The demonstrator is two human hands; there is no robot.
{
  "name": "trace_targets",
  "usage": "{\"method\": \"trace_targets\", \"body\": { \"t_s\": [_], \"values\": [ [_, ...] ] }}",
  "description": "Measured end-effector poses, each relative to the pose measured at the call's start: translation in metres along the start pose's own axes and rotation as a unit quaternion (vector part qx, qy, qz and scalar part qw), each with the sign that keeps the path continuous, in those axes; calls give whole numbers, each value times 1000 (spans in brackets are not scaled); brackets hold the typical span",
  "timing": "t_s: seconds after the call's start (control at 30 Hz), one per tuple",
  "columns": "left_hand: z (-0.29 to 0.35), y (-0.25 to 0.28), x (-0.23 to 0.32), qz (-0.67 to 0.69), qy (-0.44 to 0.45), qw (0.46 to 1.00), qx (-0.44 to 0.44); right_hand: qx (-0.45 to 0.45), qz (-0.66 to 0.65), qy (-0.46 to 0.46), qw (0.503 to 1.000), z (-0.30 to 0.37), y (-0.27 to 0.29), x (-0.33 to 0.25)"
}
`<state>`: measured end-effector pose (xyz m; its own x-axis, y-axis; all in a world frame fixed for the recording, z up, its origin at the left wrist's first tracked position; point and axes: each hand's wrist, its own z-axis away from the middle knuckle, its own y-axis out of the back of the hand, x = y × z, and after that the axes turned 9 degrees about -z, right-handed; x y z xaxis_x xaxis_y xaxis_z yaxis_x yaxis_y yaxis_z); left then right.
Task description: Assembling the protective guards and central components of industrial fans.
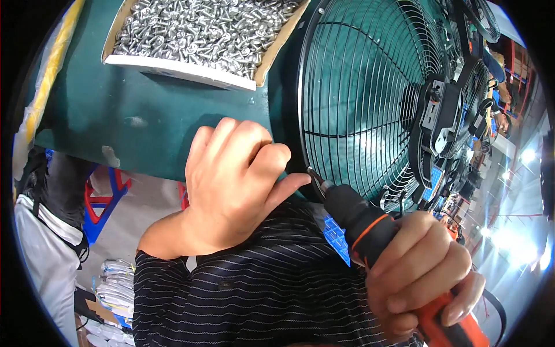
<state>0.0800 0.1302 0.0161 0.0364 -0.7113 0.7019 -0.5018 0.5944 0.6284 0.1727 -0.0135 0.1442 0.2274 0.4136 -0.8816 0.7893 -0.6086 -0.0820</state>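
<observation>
A black wire fan guard [352, 110] stands on the green table [144, 118], its rim toward me. My right hand [425, 274] grips a red and black power screwdriver [361, 222]. The driver's tip meets the near edge of the fan's rim. My left hand [234, 179] is at the rim's left side, fingers curled in and thumb stretched out to the rim beside the driver's tip. What the curled fingers hold, if anything, is hidden. Beyond this hand sits an open cardboard box [185, 68] heaped with silver screws [202, 34].
A black bracket with a small control panel [432, 110] is at the fan's right, with more fans behind it. A yellow plastic-wrapped strip [49, 63] runs along the table's left edge. Another person in grey and black [49, 254] is at left, near stacked white bundles [115, 289].
</observation>
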Motion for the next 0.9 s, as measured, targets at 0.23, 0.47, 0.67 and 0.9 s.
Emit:
{"method": "trace_targets", "body": {
  "t_s": [0.23,0.47,0.67,0.9],
  "values": [
    [2,0,-2,-8,6,1000,-19,20,18,36,999,-7,-6,16],
    [3,0,-2,-13,6,1000,-20,-49,-79,-23,995,-16,10,15],
    [0,-2,-3,2,2,1000,-15,-132,-66,-96,984,-30,18,11],
    [4,2,-7,6,-9,1000,-5,-51,-85,-22,995,-10,20,1]
  ]
}}
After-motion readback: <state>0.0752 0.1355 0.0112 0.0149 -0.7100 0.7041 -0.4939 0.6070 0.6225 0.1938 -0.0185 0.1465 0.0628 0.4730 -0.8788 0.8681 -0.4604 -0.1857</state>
